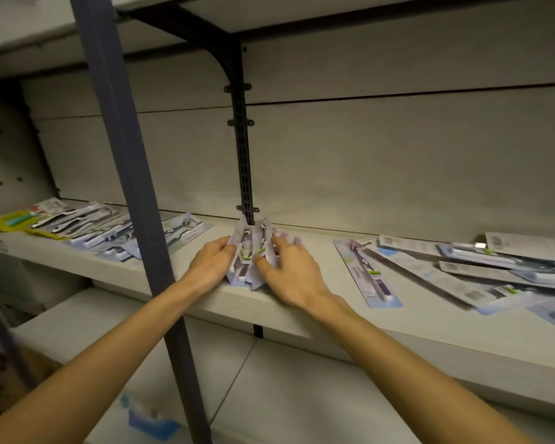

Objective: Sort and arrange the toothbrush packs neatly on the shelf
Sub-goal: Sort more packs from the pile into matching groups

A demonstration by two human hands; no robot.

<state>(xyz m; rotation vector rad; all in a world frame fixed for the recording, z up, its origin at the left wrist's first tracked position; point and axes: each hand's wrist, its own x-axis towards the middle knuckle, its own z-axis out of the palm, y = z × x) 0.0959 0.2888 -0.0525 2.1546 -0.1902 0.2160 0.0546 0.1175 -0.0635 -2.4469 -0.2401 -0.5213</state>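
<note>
Fingers [229, 251] of the left hand [210, 267] and right hand [289, 274] grip a toothbrush pack bundle [249, 257] between them, at the shelf [398, 331] front edge. Bare shelf surface lies just right; loose packs [462, 267] farther right, a dark post [135, 187] left.

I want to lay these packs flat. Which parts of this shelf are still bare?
The shelf is bare between the held packs and the purple toothbrush pack, and along its front edge on both sides. Crowded: the left pile and the overlapping right pile.
</note>
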